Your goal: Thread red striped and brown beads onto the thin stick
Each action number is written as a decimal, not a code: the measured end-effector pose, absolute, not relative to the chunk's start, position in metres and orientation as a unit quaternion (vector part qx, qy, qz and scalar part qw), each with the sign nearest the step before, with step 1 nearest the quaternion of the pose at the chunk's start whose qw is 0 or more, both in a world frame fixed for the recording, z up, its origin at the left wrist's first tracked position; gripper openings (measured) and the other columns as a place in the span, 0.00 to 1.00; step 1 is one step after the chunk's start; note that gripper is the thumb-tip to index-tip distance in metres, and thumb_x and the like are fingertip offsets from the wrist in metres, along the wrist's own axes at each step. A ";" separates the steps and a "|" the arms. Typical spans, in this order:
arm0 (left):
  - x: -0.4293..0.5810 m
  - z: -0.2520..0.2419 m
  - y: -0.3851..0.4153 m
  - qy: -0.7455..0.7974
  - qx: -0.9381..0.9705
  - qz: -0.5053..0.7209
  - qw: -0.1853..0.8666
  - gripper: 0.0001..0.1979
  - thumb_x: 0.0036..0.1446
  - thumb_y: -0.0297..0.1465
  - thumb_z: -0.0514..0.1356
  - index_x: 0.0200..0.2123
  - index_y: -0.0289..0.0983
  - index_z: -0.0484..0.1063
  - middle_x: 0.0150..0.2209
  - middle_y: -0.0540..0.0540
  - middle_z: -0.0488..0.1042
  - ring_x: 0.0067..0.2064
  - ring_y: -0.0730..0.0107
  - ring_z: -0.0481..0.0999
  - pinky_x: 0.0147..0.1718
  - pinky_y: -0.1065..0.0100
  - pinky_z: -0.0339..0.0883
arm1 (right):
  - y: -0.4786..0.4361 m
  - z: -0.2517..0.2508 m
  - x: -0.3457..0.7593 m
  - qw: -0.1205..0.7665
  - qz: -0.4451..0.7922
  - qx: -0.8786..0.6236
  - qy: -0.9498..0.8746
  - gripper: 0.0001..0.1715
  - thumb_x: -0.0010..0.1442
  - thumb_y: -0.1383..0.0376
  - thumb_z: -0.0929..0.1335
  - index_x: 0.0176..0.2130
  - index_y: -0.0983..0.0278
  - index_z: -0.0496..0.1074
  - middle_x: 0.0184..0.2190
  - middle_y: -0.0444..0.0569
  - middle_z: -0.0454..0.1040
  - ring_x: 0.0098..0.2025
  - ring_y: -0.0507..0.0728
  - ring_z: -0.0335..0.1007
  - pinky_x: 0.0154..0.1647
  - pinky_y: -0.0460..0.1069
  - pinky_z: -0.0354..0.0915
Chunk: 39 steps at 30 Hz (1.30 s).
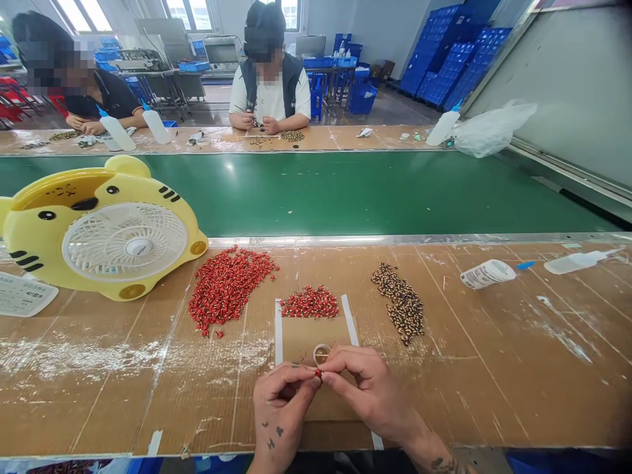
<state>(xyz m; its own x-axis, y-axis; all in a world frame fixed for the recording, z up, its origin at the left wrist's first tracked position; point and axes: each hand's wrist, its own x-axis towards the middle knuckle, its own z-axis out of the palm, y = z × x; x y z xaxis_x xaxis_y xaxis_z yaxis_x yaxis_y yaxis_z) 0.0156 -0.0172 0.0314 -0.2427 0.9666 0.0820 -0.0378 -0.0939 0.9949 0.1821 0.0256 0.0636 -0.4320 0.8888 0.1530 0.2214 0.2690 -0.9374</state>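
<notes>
My left hand (pixel 281 401) and my right hand (pixel 368 388) meet at the near edge of the cardboard-covered bench, fingers pinched together on one small red piece (pixel 318 373). Just beyond the fingertips lies a small clear ring-shaped cap (pixel 322 353) on a cardboard square. A small heap of red pieces (pixel 310 303) sits at the far end of that square. A larger heap of red pieces (pixel 227 284) lies to the left. A pile of dark, gold-flecked pieces (pixel 402 303) lies to the right.
A yellow tiger-shaped fan (pixel 99 230) lies at the left, by a white card (pixel 22 296). Two squeeze bottles (pixel 523 268) lie at the right. A green conveyor belt (pixel 345 191) runs across. Two people sit working at the far bench, with bottles and a plastic bag (pixel 491 128).
</notes>
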 end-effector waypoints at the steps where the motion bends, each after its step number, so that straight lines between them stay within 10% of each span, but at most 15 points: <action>1: 0.015 0.032 -0.018 0.517 0.457 0.590 0.419 0.05 0.54 0.34 0.70 0.28 0.40 0.84 0.26 0.45 0.82 0.27 0.66 0.80 0.25 0.71 0.74 | 0.025 0.064 0.182 0.359 0.462 -0.392 -0.710 0.12 0.67 0.62 0.68 0.34 0.63 0.79 0.27 0.47 0.77 0.31 0.54 0.72 0.34 0.47 0.65; 28: -0.018 0.041 0.129 0.536 0.780 0.289 0.144 0.11 0.63 0.30 0.57 0.42 0.41 0.81 0.42 0.40 0.82 0.46 0.55 0.80 0.46 0.57 0.74 | 0.080 0.031 0.257 0.356 0.342 -0.473 -0.729 0.15 0.70 0.64 0.62 0.46 0.62 0.77 0.42 0.53 0.79 0.46 0.60 0.73 0.50 0.54 0.70; 33: -0.032 0.019 0.088 0.589 0.747 0.280 0.130 0.14 0.63 0.31 0.57 0.47 0.37 0.79 0.47 0.36 0.80 0.49 0.53 0.79 0.49 0.53 0.74 | 0.109 0.040 0.229 0.227 0.239 -0.376 -0.866 0.29 0.69 0.60 0.64 0.66 0.61 0.62 0.67 0.55 0.62 0.69 0.66 0.54 0.67 0.63 0.55; 39: -0.023 0.006 0.076 0.576 0.748 0.286 0.166 0.21 0.60 0.26 0.54 0.55 0.35 0.75 0.51 0.34 0.78 0.53 0.53 0.78 0.53 0.53 0.73 | 0.124 0.019 0.194 0.144 0.193 -0.279 -0.930 0.44 0.66 0.51 0.66 0.72 0.62 0.49 0.72 0.54 0.47 0.74 0.65 0.39 0.73 0.63 0.39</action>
<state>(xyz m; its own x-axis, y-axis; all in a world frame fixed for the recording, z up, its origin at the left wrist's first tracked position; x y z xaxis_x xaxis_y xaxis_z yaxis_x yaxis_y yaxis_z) -0.0226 0.0762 0.0059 0.1725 0.9563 0.2362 0.7668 -0.2809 0.5772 0.1940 0.1237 0.0189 -0.8034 0.5738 0.1594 0.4625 0.7698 -0.4398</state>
